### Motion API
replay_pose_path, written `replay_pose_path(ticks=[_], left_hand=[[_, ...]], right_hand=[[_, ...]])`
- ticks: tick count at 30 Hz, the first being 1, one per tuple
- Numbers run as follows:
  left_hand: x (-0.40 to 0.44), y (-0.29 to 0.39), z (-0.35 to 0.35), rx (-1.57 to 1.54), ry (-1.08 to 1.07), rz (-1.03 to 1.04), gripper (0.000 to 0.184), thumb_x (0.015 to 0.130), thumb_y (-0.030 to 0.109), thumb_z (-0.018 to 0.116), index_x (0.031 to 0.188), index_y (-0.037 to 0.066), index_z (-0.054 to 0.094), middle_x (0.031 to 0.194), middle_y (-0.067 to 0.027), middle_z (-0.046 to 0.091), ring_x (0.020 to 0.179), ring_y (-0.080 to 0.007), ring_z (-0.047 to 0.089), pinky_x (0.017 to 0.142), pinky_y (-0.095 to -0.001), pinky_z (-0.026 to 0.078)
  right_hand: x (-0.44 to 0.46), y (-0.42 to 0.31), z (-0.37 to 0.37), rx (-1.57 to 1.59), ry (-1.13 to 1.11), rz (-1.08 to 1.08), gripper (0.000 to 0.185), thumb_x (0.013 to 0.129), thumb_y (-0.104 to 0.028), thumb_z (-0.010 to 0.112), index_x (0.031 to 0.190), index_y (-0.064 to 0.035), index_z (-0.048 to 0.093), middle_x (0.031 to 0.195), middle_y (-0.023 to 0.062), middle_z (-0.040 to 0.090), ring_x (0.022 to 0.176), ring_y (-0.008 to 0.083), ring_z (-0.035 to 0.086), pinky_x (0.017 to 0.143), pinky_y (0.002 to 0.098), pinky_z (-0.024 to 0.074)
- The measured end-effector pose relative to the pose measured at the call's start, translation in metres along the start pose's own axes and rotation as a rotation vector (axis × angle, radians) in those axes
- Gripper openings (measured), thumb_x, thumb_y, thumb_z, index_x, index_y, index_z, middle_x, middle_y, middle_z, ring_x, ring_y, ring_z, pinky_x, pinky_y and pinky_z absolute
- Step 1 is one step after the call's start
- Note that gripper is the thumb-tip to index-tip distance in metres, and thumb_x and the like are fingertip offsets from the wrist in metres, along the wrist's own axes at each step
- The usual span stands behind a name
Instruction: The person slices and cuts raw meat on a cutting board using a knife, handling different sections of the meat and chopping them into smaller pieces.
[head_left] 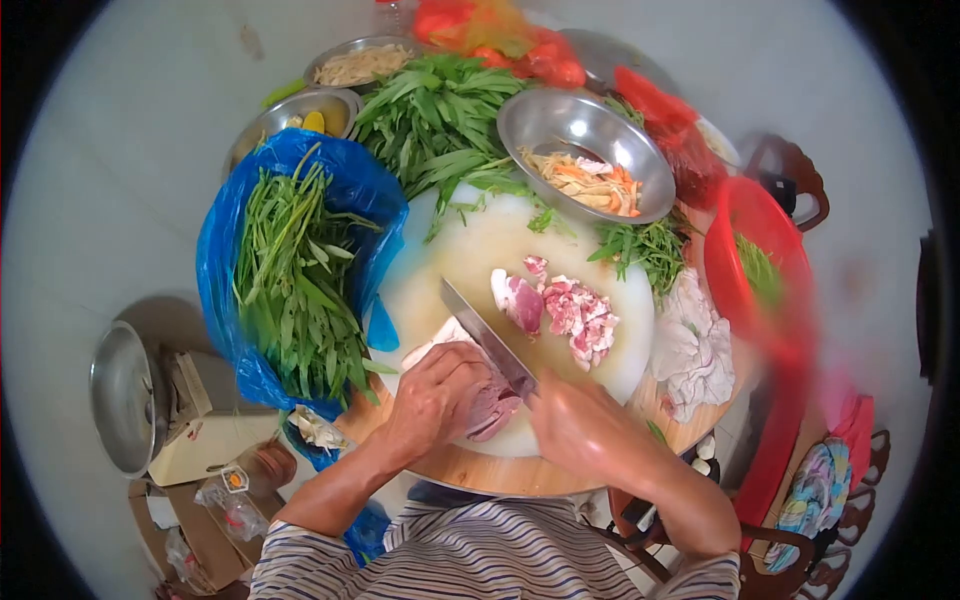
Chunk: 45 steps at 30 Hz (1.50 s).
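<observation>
A piece of raw meat (493, 411) lies near the front of the round white cutting board (455, 245). My left hand (437, 388) presses on it with the fingers curled over its top. In my right hand (572, 415), slightly blurred, is the handle of a knife (490, 340). The blade slants up to the left, right beside my left fingers and against the meat. Cut meat pieces (578, 315) sit in a small heap behind the blade, with a larger chunk (517, 300) at their left. The knife handle is mostly hidden by my fingers.
Leafy greens fill a blue plastic bag (225, 250) at left, and more greens (430, 120) lie behind the board. A steel bowl (640, 165) with shredded food overlaps the board's back edge. At right are a crumpled white cloth (693, 350) and a red basin (720, 240).
</observation>
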<state>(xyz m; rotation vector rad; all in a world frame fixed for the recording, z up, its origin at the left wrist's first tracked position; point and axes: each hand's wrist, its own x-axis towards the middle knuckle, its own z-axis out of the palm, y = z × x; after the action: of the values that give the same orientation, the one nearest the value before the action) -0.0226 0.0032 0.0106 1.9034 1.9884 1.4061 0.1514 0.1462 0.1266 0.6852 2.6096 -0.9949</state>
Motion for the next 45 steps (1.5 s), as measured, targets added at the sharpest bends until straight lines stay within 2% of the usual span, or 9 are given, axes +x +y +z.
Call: replay_pose_path(ticks=[5, 13, 21, 23, 30, 32, 40, 42, 45], left_hand=[[0.001, -0.002, 0.002, -0.045, 0.003, -0.021, 0.024, 0.078, -0.005, 0.078, 0.101, 0.003, 0.076, 0.106, -0.0114, 0.077, 0.111, -0.0359, 0.073, 0.097, -0.0465, 0.06], [0.002, -0.002, 0.003, 0.05, 0.025, 0.015, 0.029, 0.075, -0.006, 0.076, 0.102, 0.004, 0.078, 0.107, -0.0142, 0.077, 0.11, -0.0373, 0.073, 0.097, -0.046, 0.06], [-0.001, 0.002, 0.009, 0.084, 0.192, -0.012, 0.02, 0.082, -0.003, 0.081, 0.1, 0.004, 0.076, 0.102, -0.0151, 0.077, 0.104, -0.0359, 0.075, 0.099, -0.0496, 0.061], [-0.002, -0.001, 0.01, 0.031, 0.191, -0.023, 0.02, 0.081, -0.004, 0.08, 0.099, 0.004, 0.076, 0.101, -0.0151, 0.077, 0.102, -0.0355, 0.076, 0.099, -0.0501, 0.061], [0.001, 0.005, 0.005, 0.044, 0.149, -0.004, 0.022, 0.08, -0.008, 0.078, 0.098, 0.003, 0.076, 0.1, -0.0152, 0.077, 0.098, -0.0344, 0.076, 0.103, -0.05, 0.061], [0.006, 0.006, 0.006, 0.037, 0.159, 0.0, 0.022, 0.08, -0.009, 0.079, 0.098, 0.003, 0.075, 0.1, -0.0155, 0.077, 0.098, -0.0345, 0.076, 0.103, -0.0498, 0.061], [-0.001, 0.001, 0.0, 0.265, 0.233, 0.081, 0.026, 0.085, -0.006, 0.077, 0.109, 0.004, 0.072, 0.113, -0.0139, 0.076, 0.11, -0.0378, 0.072, 0.107, -0.0547, 0.056], [-0.002, -0.001, -0.002, 0.198, 0.165, 0.038, 0.027, 0.085, -0.007, 0.075, 0.11, 0.003, 0.071, 0.115, -0.0142, 0.075, 0.112, -0.0381, 0.071, 0.11, -0.0553, 0.053], [-0.001, 0.0, -0.007, 0.155, 0.093, -0.004, 0.03, 0.085, -0.007, 0.075, 0.112, 0.003, 0.07, 0.116, -0.0138, 0.075, 0.113, -0.0384, 0.07, 0.11, -0.0554, 0.053]], right_hand=[[-0.041, -0.007, -0.006, 0.012, 0.027, 0.104, 0.021, 0.101, -0.007, 0.057, 0.094, 0.013, 0.057, 0.074, 0.0387, 0.065, 0.076, 0.0581, 0.07, 0.071, 0.0614, 0.0586], [0.0, 0.019, 0.037, 0.018, 0.198, -0.052, 0.026, 0.105, -0.013, 0.055, 0.103, 0.0127, 0.06, 0.076, 0.0366, 0.068, 0.076, 0.0566, 0.07, 0.072, 0.0625, 0.0567], [-0.073, 0.037, 0.024, -0.019, 0.029, 0.026, 0.029, 0.107, -0.016, 0.052, 0.109, 0.0121, 0.058, 0.076, 0.0349, 0.07, 0.072, 0.0551, 0.071, 0.069, 0.0631, 0.0565], [-0.077, 0.032, 0.018, -0.079, 0.033, 0.059, 0.018, 0.098, -0.007, 0.061, 0.094, 0.0104, 0.056, 0.069, 0.0345, 0.066, 0.072, 0.0555, 0.071, 0.064, 0.0595, 0.0588], [-0.034, 0.039, 0.024, 0.033, 0.202, -0.127, 0.015, 0.096, -0.005, 0.061, 0.093, 0.0091, 0.057, 0.072, 0.0346, 0.066, 0.073, 0.0558, 0.07, 0.065, 0.0606, 0.0571], [-0.056, 0.033, 0.002, 0.121, -0.006, -0.015, 0.025, 0.104, -0.014, 0.055, 0.109, 0.0101, 0.058, 0.093, 0.0361, 0.071, 0.089, 0.0564, 0.07, 0.084, 0.0621, 0.0553], [-0.129, 0.034, -0.023, -0.105, -0.187, 0.284, 0.026, 0.103, -0.014, 0.061, 0.112, 0.0094, 0.058, 0.098, 0.0352, 0.071, 0.091, 0.0567, 0.069, 0.088, 0.0633, 0.0521], [-0.109, 0.034, -0.014, 0.045, 0.164, 0.151, 0.028, 0.104, -0.015, 0.061, 0.113, 0.011, 0.058, 0.091, 0.0354, 0.07, 0.085, 0.0576, 0.068, 0.083, 0.064, 0.0523], [-0.067, 0.021, -0.012, 0.148, 0.144, 0.088, 0.028, 0.106, -0.016, 0.059, 0.112, 0.0114, 0.058, 0.079, 0.0335, 0.068, 0.078, 0.0582, 0.067, 0.077, 0.0636, 0.053]])
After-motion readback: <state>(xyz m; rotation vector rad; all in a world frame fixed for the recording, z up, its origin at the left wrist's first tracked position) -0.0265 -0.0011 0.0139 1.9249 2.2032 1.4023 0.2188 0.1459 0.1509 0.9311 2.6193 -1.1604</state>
